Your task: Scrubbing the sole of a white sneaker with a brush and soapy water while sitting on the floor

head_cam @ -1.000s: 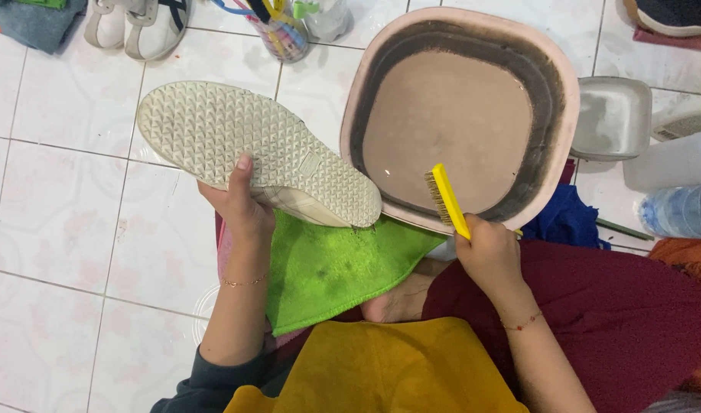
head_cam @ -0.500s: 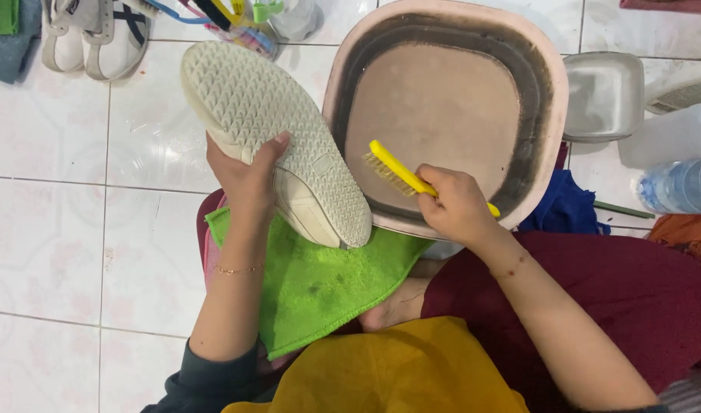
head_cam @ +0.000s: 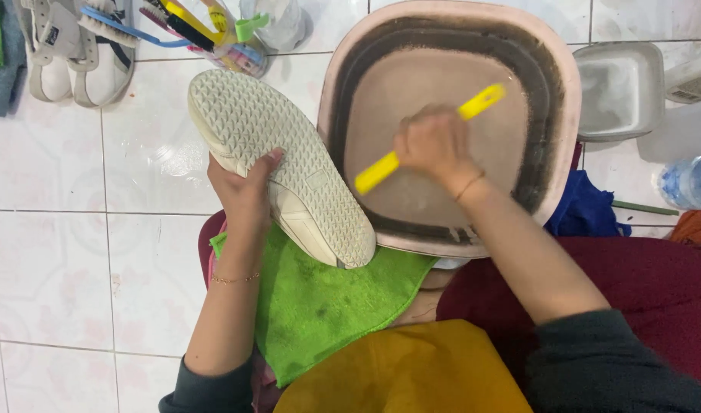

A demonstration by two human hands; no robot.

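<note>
Shoe-cleaning is being carried out over a tiled floor. The step in hand, as judged: the brush is being wetted or rinsed in the wash water between scrubbing passes.

- A pale shoe is being held sole-up by the left hand, the grip closed around its side, thumb lying on the patterned sole. The heel end is being rested over a green cloth on the lap, just beside the near-left rim of the basin; the toe is pointing away toward the far-left of the floor.
- A yellow brush is being gripped in the closed right hand, held over the murky brown water inside the pink basin. Whether the bristles are being dipped cannot be told; that end is blurred.
- A cup of assorted brushes and a pair of white sandals are lying at the far-left of the floor; a small grey tub is standing to the right of the basin, a clear bottle near the right edge.

Next move, as judged: the brush is to be carried left to the sole, bristles down, with the shoe being braced firmly so it is not pushed off the cloth.

Against the frame half a second earlier: the right hand is being held further in over the middle of the basin, where before it was being held at the near rim with the brush close to the shoe. The shoe's hold and place are being kept much the same.
</note>
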